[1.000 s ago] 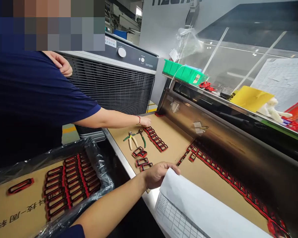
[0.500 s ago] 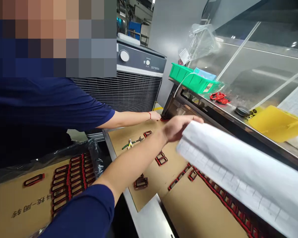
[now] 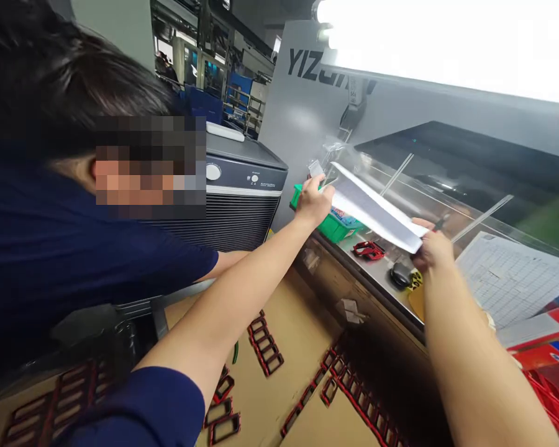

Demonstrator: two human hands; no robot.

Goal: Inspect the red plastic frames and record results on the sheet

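My left hand [image 3: 315, 202] is closed on the left end of a white paper sheet [image 3: 375, 208], raised over the shelf. My right hand [image 3: 434, 249], somewhat blurred, grips the sheet's right end. A dark pen-like stick [image 3: 441, 221] pokes out from the right hand's fingers. Behind and below the sheet stands a green bin [image 3: 338, 230], partly covered by it. Red plastic parts [image 3: 369, 250] and a black rounded object [image 3: 399, 274] lie on the shelf under the paper. Below my arms, red-and-black frames [image 3: 265, 347] lie in rows on the cardboard-topped table [image 3: 302, 310].
At left a co-worker in a dark blue shirt [image 3: 74, 267] leans in, one forearm reaching behind mine. A grey cooler-like unit [image 3: 214, 236] stands beyond. Gridded papers [image 3: 517, 279] rest at right on the shelf. A plastic-lined box with more frames [image 3: 69, 397] sits lower left.
The sheet has been lifted from over the table to above the shelf. My right hand has come into view on its other end. The view has tilted up; the co-worker leans closer.
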